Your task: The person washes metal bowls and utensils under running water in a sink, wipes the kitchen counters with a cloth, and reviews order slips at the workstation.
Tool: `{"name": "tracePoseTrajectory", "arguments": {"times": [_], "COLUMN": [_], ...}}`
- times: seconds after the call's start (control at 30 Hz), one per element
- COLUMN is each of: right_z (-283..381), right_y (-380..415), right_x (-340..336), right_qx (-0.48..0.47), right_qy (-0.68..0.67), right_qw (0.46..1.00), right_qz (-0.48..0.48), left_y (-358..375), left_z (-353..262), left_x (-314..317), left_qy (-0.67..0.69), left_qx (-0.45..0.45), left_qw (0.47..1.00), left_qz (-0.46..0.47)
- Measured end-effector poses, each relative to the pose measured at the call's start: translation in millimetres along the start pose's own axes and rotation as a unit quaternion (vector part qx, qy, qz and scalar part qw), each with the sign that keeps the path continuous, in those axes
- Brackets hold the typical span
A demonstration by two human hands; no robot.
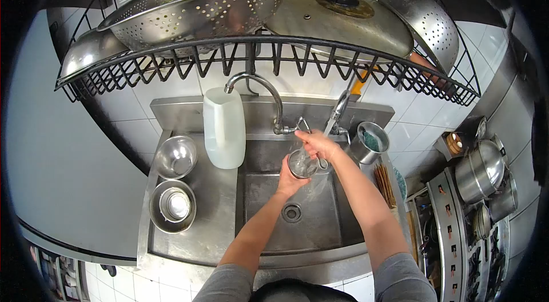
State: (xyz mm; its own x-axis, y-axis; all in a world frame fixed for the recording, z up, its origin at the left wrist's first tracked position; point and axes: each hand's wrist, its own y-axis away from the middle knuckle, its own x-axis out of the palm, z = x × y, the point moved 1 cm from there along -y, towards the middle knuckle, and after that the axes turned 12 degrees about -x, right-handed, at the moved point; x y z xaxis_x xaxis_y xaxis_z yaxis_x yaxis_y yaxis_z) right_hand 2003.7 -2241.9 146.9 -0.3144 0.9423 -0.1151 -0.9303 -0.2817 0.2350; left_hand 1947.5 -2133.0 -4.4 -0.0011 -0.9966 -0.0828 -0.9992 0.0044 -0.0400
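My left hand (293, 181) is wrapped round a small metal cup (301, 165), tilted over the sink basin (269, 216). A looped handle sticks out at the cup's right side. Close above its mouth is my right hand (318, 145), fingers curled together and thumb side toward the faucet (279, 113). What those fingers hold, if anything, is hidden. A water stream (330, 126) runs from the spray tap (340, 106) beside my right hand, and water splashes around the cup.
A white plastic jug (225, 136) stands left of the basin, near metal bowls (175, 157). Rightward are a metal pot (369, 142) with a green scrubber and a bundle of sticks (384, 185). Overhead, a black wire rack (274, 44) carries a colander (200, 13) and a lid (343, 22).
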Motion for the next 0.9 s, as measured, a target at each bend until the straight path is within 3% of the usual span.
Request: {"name": "tracePoseTrajectory", "arguments": {"times": [0.13, 0.17, 0.2, 0.27, 0.4, 0.47, 0.53, 0.63, 0.77, 0.8, 0.9], "right_z": [-2, 0, 6, 5, 23, 28, 17, -12, -10, -3, 0], "right_y": [7, 9, 13, 11, 22, 27, 16, -6, -4, -3, -10], "right_x": [-14, -18, -21, -29, -27, -23, -28, -32, -16, -16, -38], "right_qx": [0.039, 0.036, 0.033, 0.052, 0.067, 0.065, 0.115, 0.146, 0.121, -0.022, 0.003], "right_qy": [0.160, 0.223, 0.285, 0.349, 0.435, 0.468, 0.533, 0.585, 0.595, 0.664, 0.600], "right_qw": [0.986, 0.974, 0.957, 0.934, 0.890, 0.873, 0.818, 0.770, 0.769, 0.711, 0.795], "right_qz": [0.002, 0.024, 0.046, 0.062, 0.118, 0.121, 0.182, 0.210, 0.200, 0.231, 0.088], "left_y": [12, 10, 7, 0, 28, 27, 26, 22, 12, 15, 17], "left_z": [-30, -24, -15, 14, -4, 7, 2, -6, -9, -15, -21], "left_x": [7, 14, 22, 43, 60, 59, 45, 28, 9, 4, -3], "left_qy": [0.020, 0.115, 0.207, 0.385, 0.403, 0.320, 0.215, 0.058, -0.017, -0.078, -0.085], "left_qx": [-0.031, -0.140, -0.246, -0.412, -0.535, -0.519, -0.487, -0.206, -0.021, 0.023, 0.041], "left_qw": [0.999, 0.983, 0.942, 0.794, 0.687, 0.740, 0.811, 0.973, 0.999, 0.997, 0.995], "left_qz": [-0.014, 0.041, 0.096, 0.227, 0.281, 0.284, 0.242, 0.090, 0.031, -0.006, -0.020]}}
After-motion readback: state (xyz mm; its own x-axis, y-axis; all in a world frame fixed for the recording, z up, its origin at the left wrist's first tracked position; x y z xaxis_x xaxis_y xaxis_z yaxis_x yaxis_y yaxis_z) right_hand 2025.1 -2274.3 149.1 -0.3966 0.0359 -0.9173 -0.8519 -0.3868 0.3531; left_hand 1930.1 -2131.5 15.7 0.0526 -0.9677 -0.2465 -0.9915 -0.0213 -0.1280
